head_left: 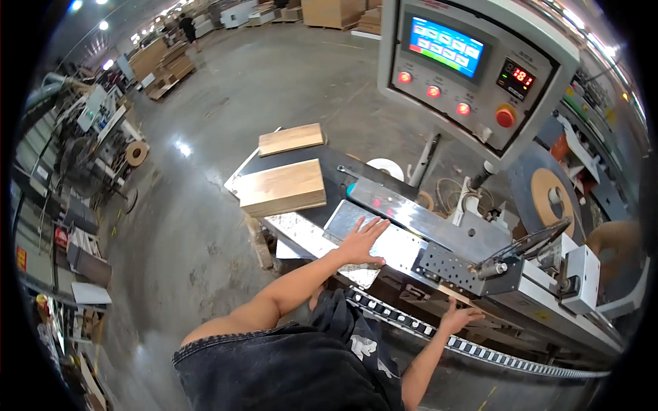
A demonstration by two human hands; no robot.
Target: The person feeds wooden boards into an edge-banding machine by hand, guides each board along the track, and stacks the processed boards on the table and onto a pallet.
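My left hand lies with its fingers spread on the shiny metal work plate of a machine. Just right of it is a dark plate with many holes. Along the machine's near edge, below that plate, shows a thin wood-coloured strip; the rest of that piece is hidden. My right hand is beside this strip, its fingers apart and stretched to the right, gripping nothing. Whether it touches the strip I cannot tell. To the left, a stack of wooden boards and a smaller wooden board rest on the dark table end.
A control box with a lit screen and red buttons stands over the far side. A rail of small rollers runs along the near side. At right are a large coil of brown banding and the machine's white housing.
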